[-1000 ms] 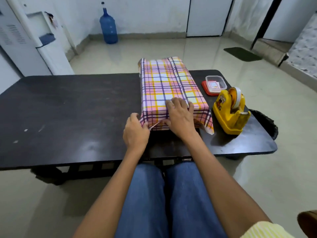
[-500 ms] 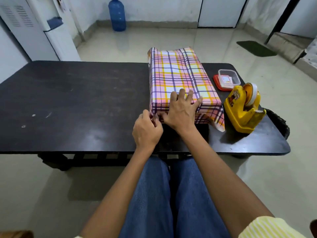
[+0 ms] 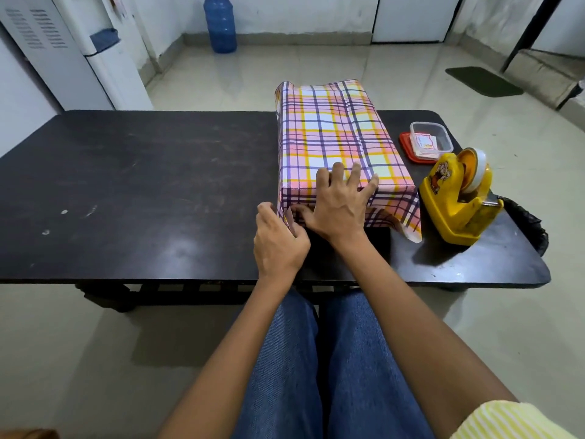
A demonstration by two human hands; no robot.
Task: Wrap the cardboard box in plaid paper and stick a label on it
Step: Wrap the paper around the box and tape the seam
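Cardboard box (image 3: 335, 144): lies lengthwise on the worktop (image 3: 142, 185), right of centre, far end overhanging the 12 o'clock edge.
Plaid paper (image 3: 319, 122): pink, yellow and purple; covers the top and sides. A loose flap (image 3: 410, 221) sticks out at the box's 5 o'clock corner.
Right hand (image 3: 340, 207): at the box's 6 o'clock edge, fingers (image 3: 337, 172) spread apart and straight, pressing the paper on top.
Left hand (image 3: 280, 245): at the 7 o'clock corner, curled fingers pinching the paper's fold.
Yellow tape dispenser (image 3: 459, 198): 4 o'clock of the box, just beside the flap.
Clear container (image 3: 427, 139): 3 o'clock, on a red lid, printed labels inside.
Blue water bottle (image 3: 220, 23): on the floor, 11 o'clock, by the wall.
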